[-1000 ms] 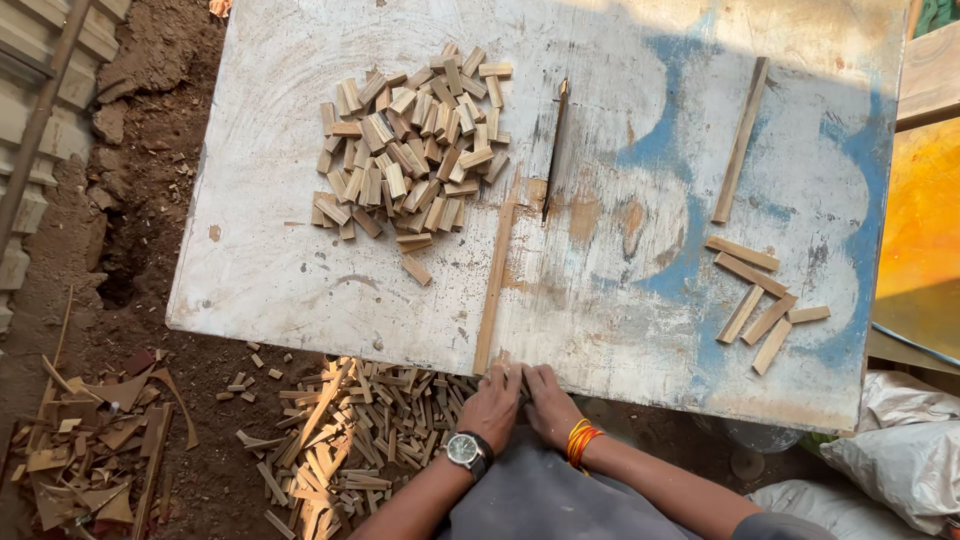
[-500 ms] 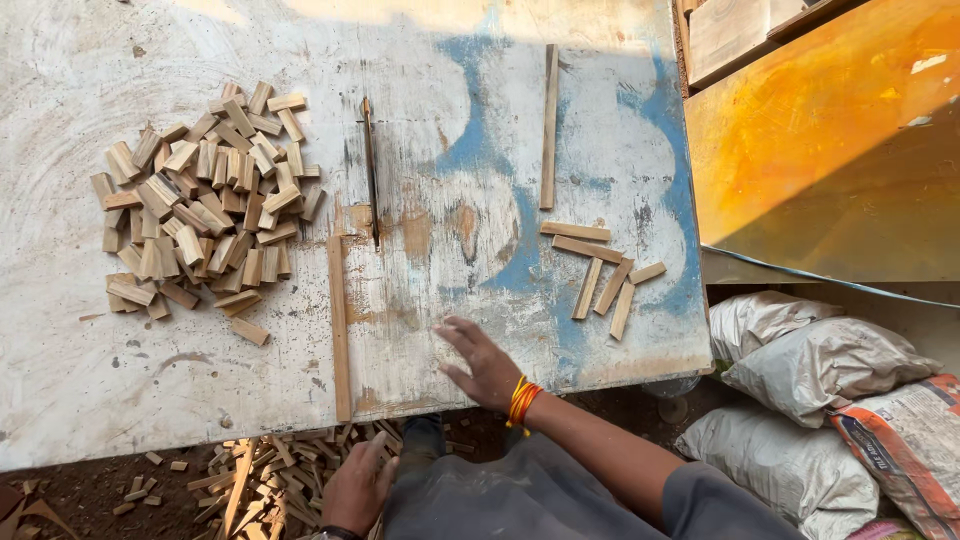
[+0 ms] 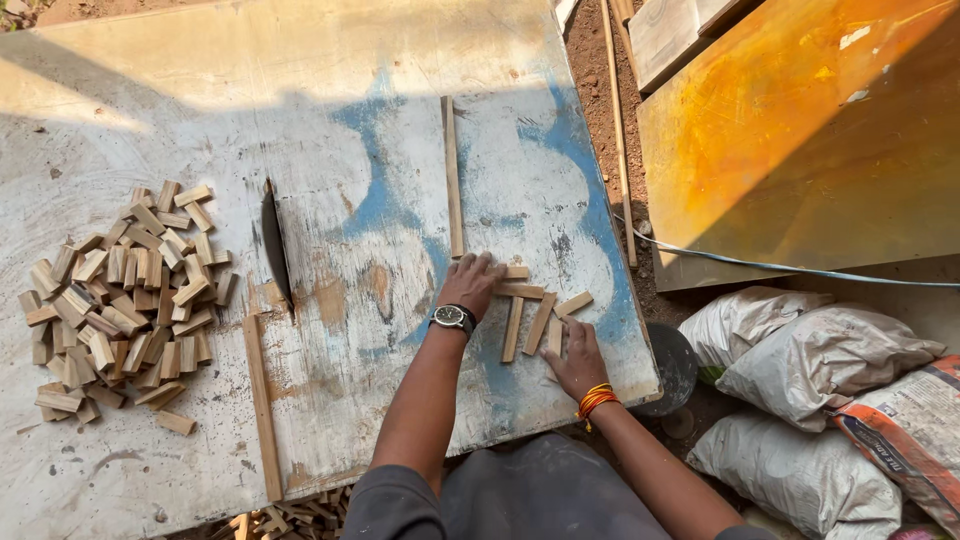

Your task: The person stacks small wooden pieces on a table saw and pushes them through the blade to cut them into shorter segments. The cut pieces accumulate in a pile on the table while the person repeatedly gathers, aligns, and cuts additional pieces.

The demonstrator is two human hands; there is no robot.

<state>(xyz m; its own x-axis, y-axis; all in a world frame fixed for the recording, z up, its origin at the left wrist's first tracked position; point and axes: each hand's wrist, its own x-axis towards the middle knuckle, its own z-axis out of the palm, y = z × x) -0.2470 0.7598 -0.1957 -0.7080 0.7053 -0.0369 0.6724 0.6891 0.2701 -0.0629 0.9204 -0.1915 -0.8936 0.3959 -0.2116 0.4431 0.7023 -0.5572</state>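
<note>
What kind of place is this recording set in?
Probably an outdoor woodworking spot: a saw blade rises through a slot in the worn table, a pile of cut wood blocks lies beside it, and bare dirt ground surrounds it.

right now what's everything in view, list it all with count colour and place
table top: one, whitish with blue patches, fills the left
saw blade: one, dark, upright in a table slot
small wood blocks: a heap, too many to count, pale, table's left
short wood strips: about five, pale, between the hands
long wood strips: two, pale, one mid-table, one near the front edge
orange board: one, upper right
sacks: several, white, lower right
left hand: wristwatch, on the short strips
right hand: orange thread at wrist, on the short strips
</note>
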